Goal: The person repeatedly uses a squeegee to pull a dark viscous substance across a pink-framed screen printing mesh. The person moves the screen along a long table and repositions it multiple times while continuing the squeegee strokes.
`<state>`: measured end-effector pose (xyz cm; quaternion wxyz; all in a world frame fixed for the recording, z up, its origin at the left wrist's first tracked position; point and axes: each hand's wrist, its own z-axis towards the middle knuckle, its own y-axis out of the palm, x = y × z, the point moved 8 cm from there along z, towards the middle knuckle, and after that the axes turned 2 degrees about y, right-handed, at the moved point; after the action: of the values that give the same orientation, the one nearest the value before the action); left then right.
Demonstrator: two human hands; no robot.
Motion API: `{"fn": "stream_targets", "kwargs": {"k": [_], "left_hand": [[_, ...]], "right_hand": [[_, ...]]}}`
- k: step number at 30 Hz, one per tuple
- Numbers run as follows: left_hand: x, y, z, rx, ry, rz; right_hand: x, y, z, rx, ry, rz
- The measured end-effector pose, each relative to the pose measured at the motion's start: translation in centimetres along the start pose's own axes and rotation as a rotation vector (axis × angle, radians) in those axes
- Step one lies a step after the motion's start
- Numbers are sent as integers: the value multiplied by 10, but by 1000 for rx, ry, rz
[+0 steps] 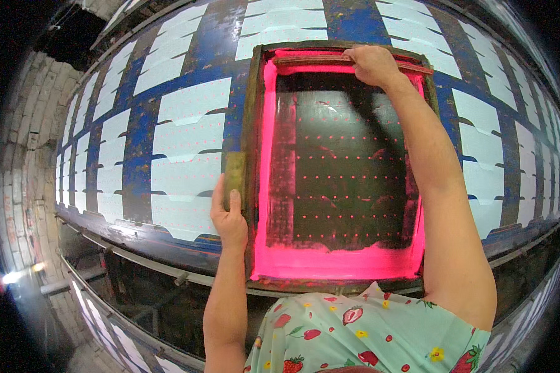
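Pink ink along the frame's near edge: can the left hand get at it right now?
Probably not without letting go: the left hand grips the yellowish block outside the frame, whose left side lies between. Otherwise the pink ink looks close and uncovered.

A pale brick wall point(34, 124) stands along the left, with a bright light point(10, 277) shining lower down.
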<state>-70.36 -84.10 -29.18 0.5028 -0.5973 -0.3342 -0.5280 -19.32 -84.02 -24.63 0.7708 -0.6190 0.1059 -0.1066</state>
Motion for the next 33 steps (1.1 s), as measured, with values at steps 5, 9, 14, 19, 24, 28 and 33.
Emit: {"fn": "stream_targets", "kwargs": {"k": [5,9,14,19,24,28,33], "left_hand": [[0,1,1,-7,23,10],[-4,-1,0,-7,50,18],[-7,-1,4,-10,93,-1],[-6,-2,5,8,170,51],[-12,-1,4,7,184,-15],[-24,1,11,21,170,68],[-36,1,19,51,141,194]], "right_hand": [[-27,-12,-38,-90,-70,25],[-63,-21,-103,-161,-46,21],[-124,-51,-204,-195,2,74],[-189,-75,-296,-178,2,125],[-243,-87,-381,-198,35,134],[-270,-96,-423,-182,27,139],[-284,-107,-447,-46,5,191]]}}
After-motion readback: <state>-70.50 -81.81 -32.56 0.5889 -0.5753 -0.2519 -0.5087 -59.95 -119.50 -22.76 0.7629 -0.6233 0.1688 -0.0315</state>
